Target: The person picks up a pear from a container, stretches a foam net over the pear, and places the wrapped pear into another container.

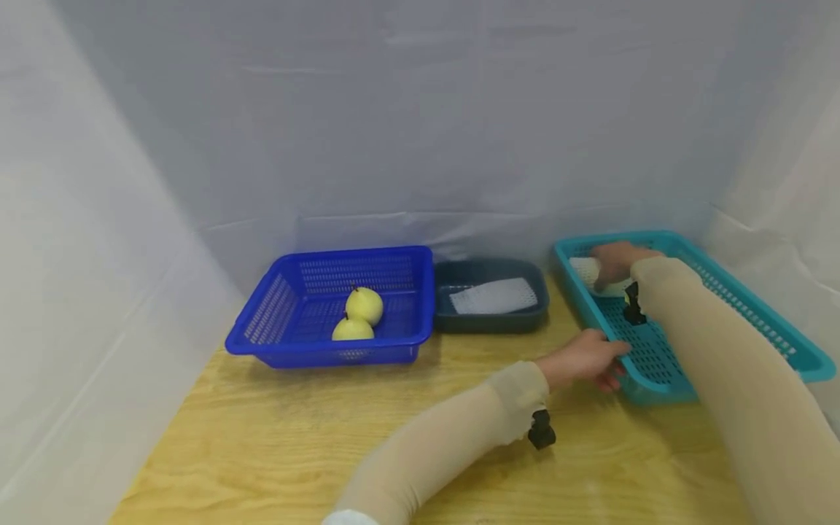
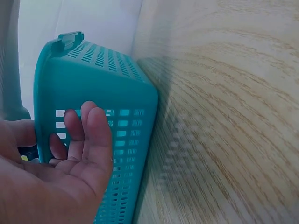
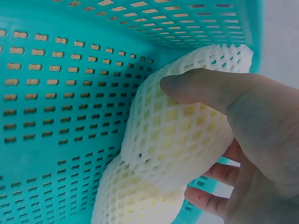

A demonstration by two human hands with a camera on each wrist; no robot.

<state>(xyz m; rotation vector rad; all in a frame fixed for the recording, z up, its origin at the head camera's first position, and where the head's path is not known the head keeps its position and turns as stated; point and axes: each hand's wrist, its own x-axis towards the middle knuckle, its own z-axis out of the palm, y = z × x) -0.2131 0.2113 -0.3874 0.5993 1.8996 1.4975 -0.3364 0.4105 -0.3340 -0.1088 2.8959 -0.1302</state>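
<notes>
At the right, a teal perforated basket stands on the table. My left hand grips its near left rim, thumb over the edge and fingers curled against the outer wall. Inside the basket, my right hand holds a yellow fruit in a white foam net; the thumb lies across the net and the other fingers go round its far side, partly hidden. A second netted fruit lies right against it in the right wrist view.
A blue basket at the left holds two bare yellow pears. Between the baskets sits a dark green tray with a white foam net in it. White sheeting rises behind the wooden table and along both sides.
</notes>
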